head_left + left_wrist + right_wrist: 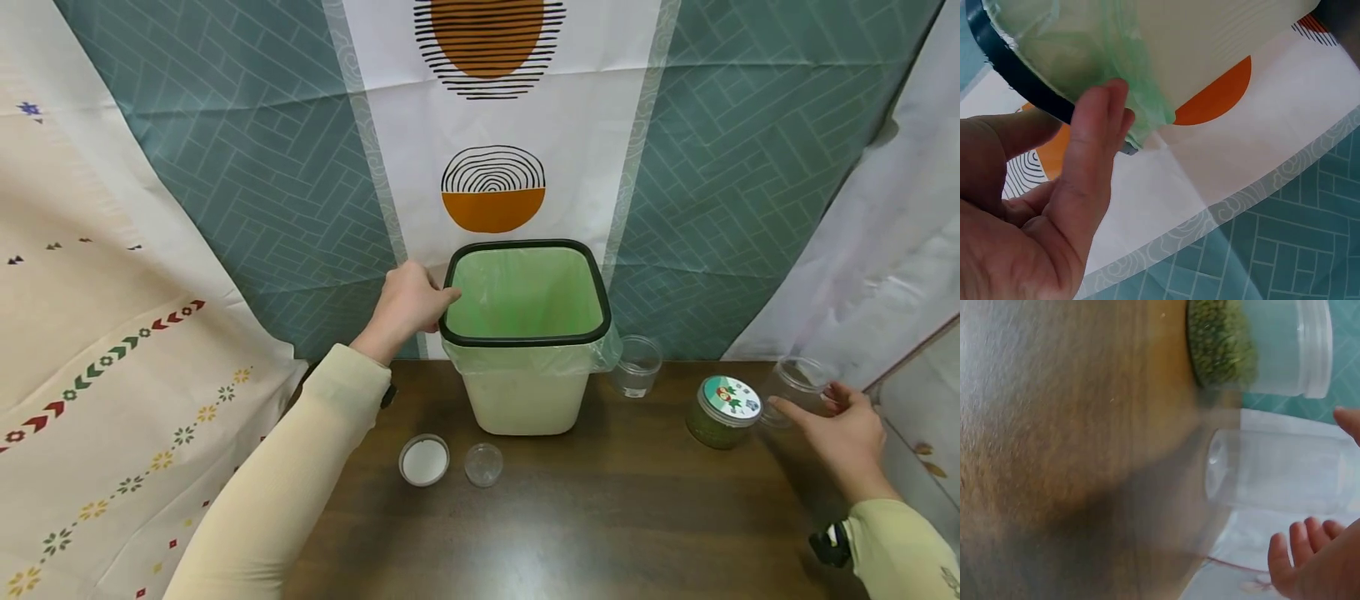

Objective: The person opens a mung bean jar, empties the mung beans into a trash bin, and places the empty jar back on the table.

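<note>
A pale trash bin (522,392) with a black rim and a green bag liner (525,292) stands near the patterned cloth at the back. My left hand (408,304) grips the left side of its rim, thumb and fingers on either side of the black band (1019,78) in the left wrist view. At the far right, my right hand (847,433) is spread beside an empty clear jar (1285,470), thumb and fingers on opposite sides with gaps visible. Just left of that jar stands a lidded jar (723,412) holding green granules (1219,344).
Another clear jar (637,367) stands right of the bin. In front of the bin, a white-centred round lid (424,461) and a small clear disc (483,465) lie on the brown table (600,508). Cloth hangs behind and along both sides.
</note>
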{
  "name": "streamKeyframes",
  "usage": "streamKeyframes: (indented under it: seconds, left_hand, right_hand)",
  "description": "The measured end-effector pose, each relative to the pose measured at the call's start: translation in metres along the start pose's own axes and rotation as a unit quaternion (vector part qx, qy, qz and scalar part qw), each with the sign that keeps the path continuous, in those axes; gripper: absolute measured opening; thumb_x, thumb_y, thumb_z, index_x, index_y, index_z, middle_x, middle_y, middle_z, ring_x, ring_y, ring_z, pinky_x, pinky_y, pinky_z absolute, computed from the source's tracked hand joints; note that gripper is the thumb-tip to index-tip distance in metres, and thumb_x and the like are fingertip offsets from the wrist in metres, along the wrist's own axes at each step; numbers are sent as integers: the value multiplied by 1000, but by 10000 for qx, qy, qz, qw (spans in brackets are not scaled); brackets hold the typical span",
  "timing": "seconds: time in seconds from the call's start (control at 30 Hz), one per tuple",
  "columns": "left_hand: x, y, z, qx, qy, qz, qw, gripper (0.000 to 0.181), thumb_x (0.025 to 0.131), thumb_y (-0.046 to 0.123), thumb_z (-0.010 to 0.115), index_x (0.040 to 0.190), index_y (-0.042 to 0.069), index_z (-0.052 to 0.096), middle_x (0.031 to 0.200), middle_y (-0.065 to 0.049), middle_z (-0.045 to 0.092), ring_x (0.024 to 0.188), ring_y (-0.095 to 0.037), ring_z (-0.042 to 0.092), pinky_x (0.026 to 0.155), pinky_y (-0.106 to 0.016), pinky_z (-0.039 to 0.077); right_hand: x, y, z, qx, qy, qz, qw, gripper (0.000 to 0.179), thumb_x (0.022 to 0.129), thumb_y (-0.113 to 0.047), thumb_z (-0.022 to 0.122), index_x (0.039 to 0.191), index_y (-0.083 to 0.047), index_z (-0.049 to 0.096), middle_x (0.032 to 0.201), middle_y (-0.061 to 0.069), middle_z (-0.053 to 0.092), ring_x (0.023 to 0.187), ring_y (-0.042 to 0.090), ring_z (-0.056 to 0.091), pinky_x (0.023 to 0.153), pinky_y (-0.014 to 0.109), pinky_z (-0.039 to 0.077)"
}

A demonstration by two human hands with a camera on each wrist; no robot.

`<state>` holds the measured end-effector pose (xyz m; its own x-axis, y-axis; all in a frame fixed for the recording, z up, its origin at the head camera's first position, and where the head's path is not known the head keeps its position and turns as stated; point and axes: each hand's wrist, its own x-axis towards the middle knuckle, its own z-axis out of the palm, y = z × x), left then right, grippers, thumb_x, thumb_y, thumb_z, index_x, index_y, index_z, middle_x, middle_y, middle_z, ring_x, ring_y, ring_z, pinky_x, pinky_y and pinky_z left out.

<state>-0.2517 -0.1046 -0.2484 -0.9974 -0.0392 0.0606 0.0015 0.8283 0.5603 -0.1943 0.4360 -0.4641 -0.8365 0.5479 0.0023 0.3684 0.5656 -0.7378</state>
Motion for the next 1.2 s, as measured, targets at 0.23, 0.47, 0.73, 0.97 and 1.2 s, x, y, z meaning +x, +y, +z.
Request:
streamKeyframes:
  seconds: [0.23, 0.47, 0.73, 0.97, 1.2]
  left_hand:
    - [-16, -2, -2, 287, 694, 152, 9971, 46, 86, 45, 60, 54, 13, 57, 48, -1, 49, 47, -20, 50, 42, -30, 39]
    - [-35, -9, 3, -155, 2200, 843, 9717, 27, 89, 39, 57, 80, 15, 68, 71, 2, 63, 60, -18, 55, 49, -31, 43]
    - [-58, -10, 21, -1306, 2848, 1622, 9357, 25, 91, 37, 55, 79, 17, 66, 65, 7, 60, 57, -8, 52, 48, -27, 43]
    - [-78, -12, 48, -1690, 2976, 2101, 9158, 31, 93, 37, 54, 73, 16, 65, 56, 9, 52, 50, -6, 47, 47, -23, 40]
    - [-93, -16, 81, -1883, 2797, 2560, 9060, 28, 92, 31, 57, 71, 15, 67, 55, 9, 52, 48, -4, 45, 44, -18, 39]
  right_hand:
    - [-10, -17, -7, 553, 859, 396, 9940, 94, 68, -49, 76, 144, -15, 33, 104, -7, 46, 93, 9, 42, 75, 21, 30]
    - [-29, -48, -9, 1214, 1534, -117, 9806, 75, 70, -41, 77, 136, -31, 42, 113, -26, 40, 95, -15, 36, 80, 11, 30]
    - [-52, -93, -4, 1549, 1496, -1281, 9681, 54, 78, -32, 74, 128, -30, 55, 123, -15, 55, 102, -9, 43, 89, 14, 34]
    - [-63, -121, 4, 1950, 1586, -2300, 9402, 41, 77, -21, 75, 117, -22, 65, 112, -8, 65, 99, -6, 53, 88, 12, 38]
    - [-69, -137, 10, 1907, 1411, -2917, 9266, 31, 76, -17, 76, 106, -17, 71, 105, -9, 67, 97, -5, 53, 84, 11, 39]
